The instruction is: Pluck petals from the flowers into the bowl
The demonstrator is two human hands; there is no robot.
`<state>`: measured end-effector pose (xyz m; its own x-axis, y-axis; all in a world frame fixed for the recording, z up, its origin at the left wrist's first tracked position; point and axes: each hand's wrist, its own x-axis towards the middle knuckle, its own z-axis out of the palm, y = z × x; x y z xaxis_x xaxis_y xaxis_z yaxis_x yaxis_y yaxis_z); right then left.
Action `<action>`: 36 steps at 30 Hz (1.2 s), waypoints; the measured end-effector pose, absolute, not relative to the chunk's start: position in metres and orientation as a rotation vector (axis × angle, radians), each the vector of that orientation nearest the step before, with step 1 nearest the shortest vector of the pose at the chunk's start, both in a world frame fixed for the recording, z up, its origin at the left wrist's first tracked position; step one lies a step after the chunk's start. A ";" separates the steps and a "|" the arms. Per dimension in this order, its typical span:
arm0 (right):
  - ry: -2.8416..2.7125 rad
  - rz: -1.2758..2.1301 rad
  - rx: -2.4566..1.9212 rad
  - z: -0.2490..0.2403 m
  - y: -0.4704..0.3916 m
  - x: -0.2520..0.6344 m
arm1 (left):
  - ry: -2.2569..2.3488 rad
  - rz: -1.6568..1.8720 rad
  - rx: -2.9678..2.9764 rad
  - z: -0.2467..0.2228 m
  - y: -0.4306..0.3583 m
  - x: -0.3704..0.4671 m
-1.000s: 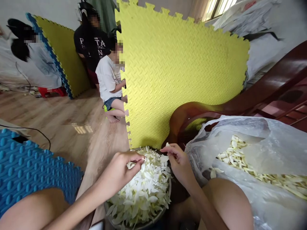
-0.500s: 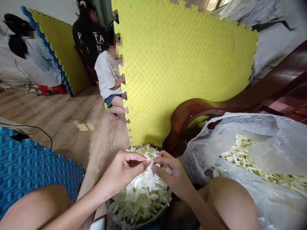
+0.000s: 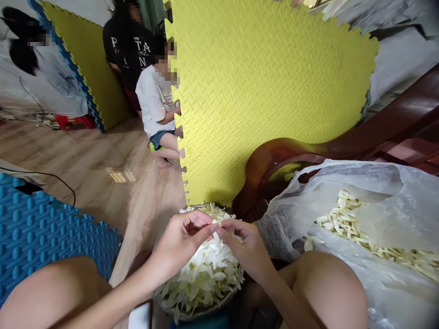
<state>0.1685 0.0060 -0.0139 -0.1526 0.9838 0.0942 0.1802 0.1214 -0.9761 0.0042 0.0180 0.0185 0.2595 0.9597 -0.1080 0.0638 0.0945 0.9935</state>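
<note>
Both hands meet above a heaped metal bowl [image 3: 187,316] between my knees. My left hand [image 3: 185,235] pinches a small white flower [image 3: 216,223] between thumb and index finger. On its other side, my right hand [image 3: 245,242] grips the same flower with thumb and fingertips; the fingers hide part of it. Beneath the hands, loose white and pale yellow petals [image 3: 207,269] pile above the bowl's rim.
To the right, a translucent plastic bag [image 3: 281,224] holds many pale buds [image 3: 341,219]. A curved wooden armrest [image 3: 270,148] and upright yellow foam mat [image 3: 267,87] stand ahead. A blue mat [image 3: 51,228] is at left. Several people sit or stand farther back.
My hands have drawn slightly closer together, and the right fingers have closed in on the flower. Less of the white flower shows between the fingertips. The view has shifted slightly.
</note>
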 end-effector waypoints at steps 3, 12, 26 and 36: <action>-1.687 1.166 -1.153 -0.010 0.008 0.176 | 1.087 0.862 1.306 0.024 0.020 -0.001; -1.830 1.308 -1.007 -0.005 0.009 0.185 | 1.122 0.868 1.323 0.028 0.024 -0.012; -1.492 1.183 -1.097 -0.017 0.004 0.173 | 1.132 0.835 1.212 0.026 0.023 -0.011; -1.376 1.169 -1.130 -0.021 0.007 0.172 | 1.234 0.794 1.538 0.032 0.019 -0.013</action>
<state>0.1716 0.0068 -0.0207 -0.0997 0.9897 0.1022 0.0595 0.1085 -0.9923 -0.0133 0.0193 0.0323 0.2721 0.9589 -0.0809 0.3238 -0.0121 0.9460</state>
